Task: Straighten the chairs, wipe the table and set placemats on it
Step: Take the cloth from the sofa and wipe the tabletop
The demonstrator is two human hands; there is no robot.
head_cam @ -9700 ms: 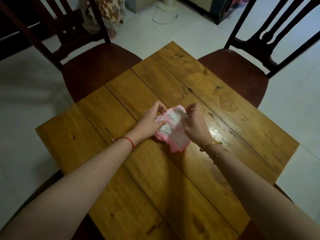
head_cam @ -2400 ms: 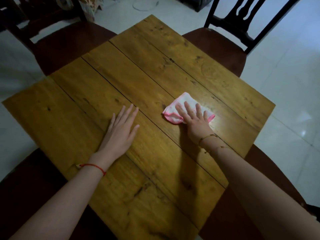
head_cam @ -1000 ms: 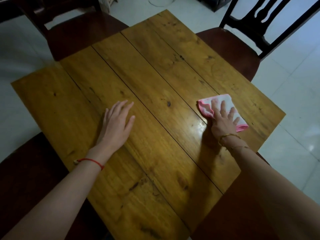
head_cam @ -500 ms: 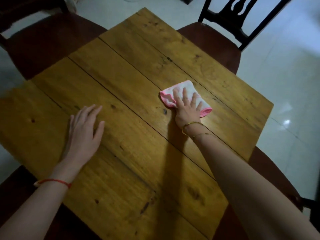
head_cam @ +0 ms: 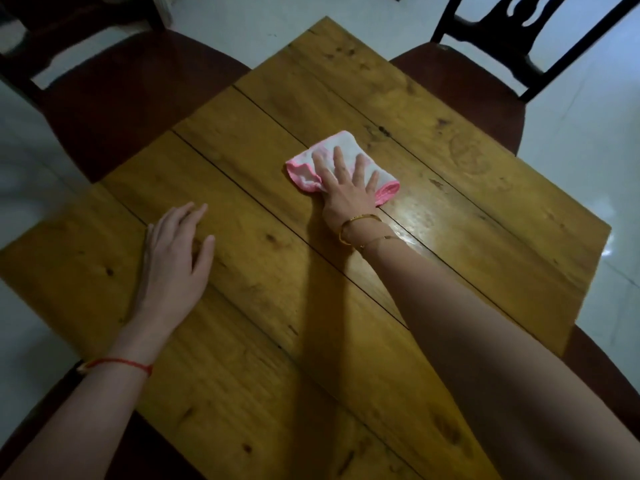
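My right hand (head_cam: 346,188) presses the folded pink-edged cloth (head_cam: 341,164) flat, fingers spread wide, just above the frame's centre on the wooden table (head_cam: 450,150). My left hand (head_cam: 173,261) lies palm-down at centre-left, fingers straight, holding nothing. Dark chairs (head_cam: 485,71) sit upper left and right, dimly lit, seemingly tucked.

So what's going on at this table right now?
A person is wiping the yellowish plank-topped wooden table. Their right hand presses a folded white cloth with pink edging flat near its middle, fingers spread, while the left hand rests open on bare wood. Dark wooden chairs stand around it. No placemats are in view.
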